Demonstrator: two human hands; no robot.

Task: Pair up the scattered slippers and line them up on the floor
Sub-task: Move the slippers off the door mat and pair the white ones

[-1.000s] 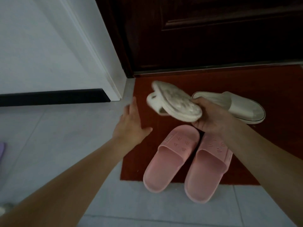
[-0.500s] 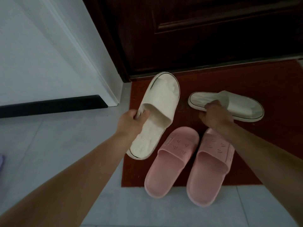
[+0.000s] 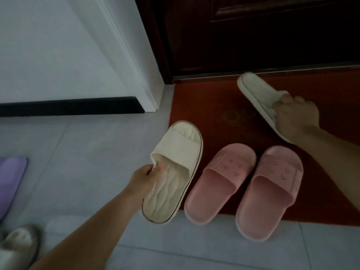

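Nearest me, bottom-left corner: a grey slipper [image 3: 18,244] and a purple one [image 3: 10,182], both cut off by the frame edge, their partners not in view, so I judge those still unsorted. My left hand [image 3: 145,177] pinches the strap edge of a cream slipper [image 3: 175,172], thumb inside, fingers curled; its heel sits by the floor, just beside the pink pair [image 3: 243,184]. Can't tell if it's fully down. The pink pair looks done: side by side, toes on the red mat [image 3: 214,114], heels over the tile. Farther out, my right hand [image 3: 296,117] grips the 2nd cream slipper [image 3: 257,90], tilted, toe near the door [image 3: 253,36] sill. So approx one pair lined up, cream pair mid-placement. Room: open tile to the left of the cream slipper for its partner; door & wall corner [image 3: 148,90] close off the far side.
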